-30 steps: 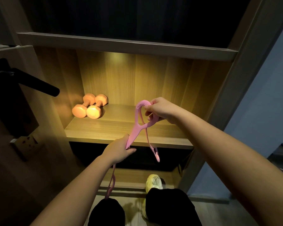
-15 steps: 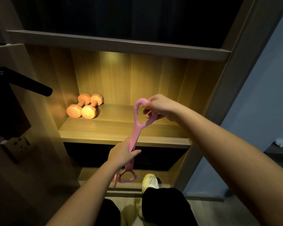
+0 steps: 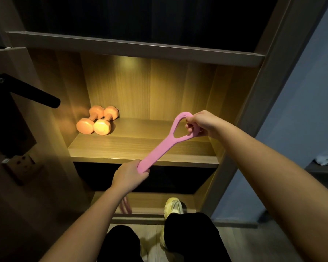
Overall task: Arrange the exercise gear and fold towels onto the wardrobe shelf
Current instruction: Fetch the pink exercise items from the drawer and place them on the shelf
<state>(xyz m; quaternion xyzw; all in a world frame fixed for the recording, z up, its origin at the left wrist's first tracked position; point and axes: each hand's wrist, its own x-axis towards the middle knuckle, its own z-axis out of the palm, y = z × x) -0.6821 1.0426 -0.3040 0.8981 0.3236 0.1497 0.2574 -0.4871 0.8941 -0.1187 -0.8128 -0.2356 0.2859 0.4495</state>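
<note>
Right hand [image 3: 201, 124] grasps the loop end of a pink rubber resistance band [image 3: 160, 148]; left hand [image 3: 130, 173] grips its lower end, band taut in front of the lit wooden wardrobe shelf [image 3: 140, 148]. Two orange dumbbells [image 3: 98, 122] lie side by side, touching, at the shelf's back left.

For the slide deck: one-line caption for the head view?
Left hand and right hand hold a pink resistance band before the lit wardrobe shelf with two orange dumbbells.

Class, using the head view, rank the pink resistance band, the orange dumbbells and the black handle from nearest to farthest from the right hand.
1. The pink resistance band, gripped in the right hand.
2. The orange dumbbells, left end of the shelf.
3. The black handle, far left, outside the shelf.
</note>
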